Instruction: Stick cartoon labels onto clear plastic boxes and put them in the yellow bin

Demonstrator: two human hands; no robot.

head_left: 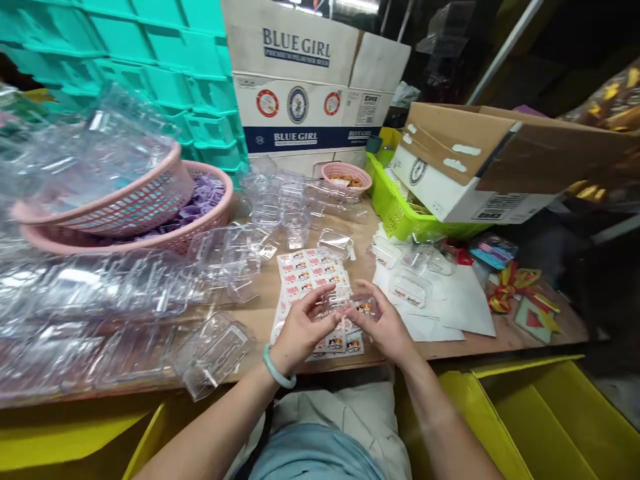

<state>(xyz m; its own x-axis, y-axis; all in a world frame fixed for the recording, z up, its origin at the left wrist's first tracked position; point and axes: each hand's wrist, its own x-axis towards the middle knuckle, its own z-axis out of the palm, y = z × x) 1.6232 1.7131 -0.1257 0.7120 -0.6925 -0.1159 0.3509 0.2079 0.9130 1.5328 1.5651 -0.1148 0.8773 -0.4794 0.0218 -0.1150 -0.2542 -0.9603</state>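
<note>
My left hand (306,328), with a pale green bangle at its wrist, and my right hand (384,325) meet over the sticker sheets (300,270). Between their fingertips is a clear plastic case (341,301), hard to make out against the printed cats beneath. Both thumbs press in at its near side while the fingers curl round the far side. Printed on the sheets are rows of orange-and-black cats and pink figures. Just beyond them a clear plastic piece (336,244) rests on the table. To the right, several clear pieces with cat stickers (411,289) lie on white paper (463,300).
Rows of clear plastic cases (115,283) fill the left side, below pink baskets (213,227). A small pink basket (347,177) stands at the back. Behind are teal crates (150,60) and a white carton (295,100). A green basket (400,213) holds an open box (450,160).
</note>
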